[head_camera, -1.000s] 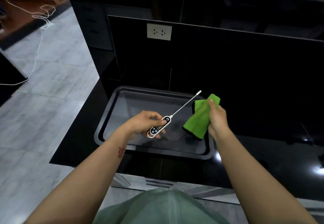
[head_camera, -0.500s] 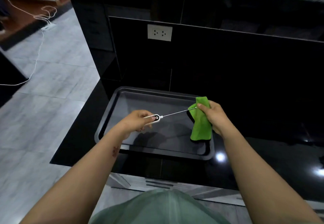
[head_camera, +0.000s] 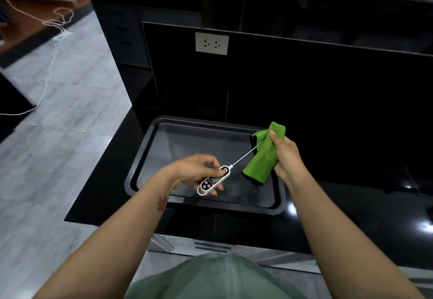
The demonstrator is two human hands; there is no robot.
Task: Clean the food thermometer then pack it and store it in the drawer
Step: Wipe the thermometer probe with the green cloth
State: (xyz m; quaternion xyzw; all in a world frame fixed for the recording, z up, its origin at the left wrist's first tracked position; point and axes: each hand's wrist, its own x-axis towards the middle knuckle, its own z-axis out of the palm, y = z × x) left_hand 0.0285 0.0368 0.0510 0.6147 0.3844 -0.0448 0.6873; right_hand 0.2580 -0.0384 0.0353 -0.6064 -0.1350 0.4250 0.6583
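My left hand [head_camera: 195,172] grips the white body of the food thermometer [head_camera: 212,181], its screen and buttons facing up. The thin metal probe runs up and right from the body. Its tip is pinched inside a folded green cloth [head_camera: 262,158] held by my right hand [head_camera: 284,155]. Both hands hover over a dark metal tray [head_camera: 140,167] on the black countertop.
The tray sits near the counter's left end, by the black countertop [head_camera: 351,216] edge. A white wall socket [head_camera: 212,43] is on the black back panel. Grey drawer fronts [head_camera: 210,247] show below the counter. A white cable [head_camera: 50,64] trails across the tiled floor at left.
The thermometer has turned so its display faces up again, and my left hand dropped lower. My right hand with the cloth moved up and right along the probe toward its tip.
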